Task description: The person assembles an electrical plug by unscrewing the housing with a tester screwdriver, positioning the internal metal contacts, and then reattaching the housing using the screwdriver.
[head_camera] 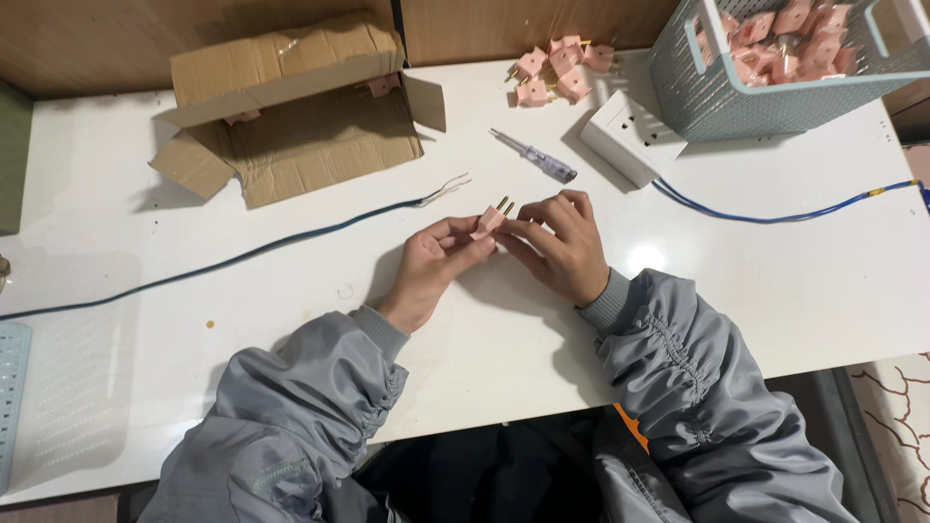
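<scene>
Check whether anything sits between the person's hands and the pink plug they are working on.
Nothing visible does. The left hand and the right hand both already hold the pink plug directly, its brass prongs pointing away from the person. The screwdriver lies apart on the white table, beyond the hands.

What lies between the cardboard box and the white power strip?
In the head view, a screwdriver lies on the table between the cardboard box and the white power strip.

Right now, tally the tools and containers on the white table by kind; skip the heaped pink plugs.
Open brown cardboard box: 1
Blue-grey perforated plastic basket: 1
White socket block: 1
Clear-handled tester screwdriver: 1
Dark blue cable with bared ends: 1
Pink two-pin plug held in both hands: 1
Total: 6
</scene>
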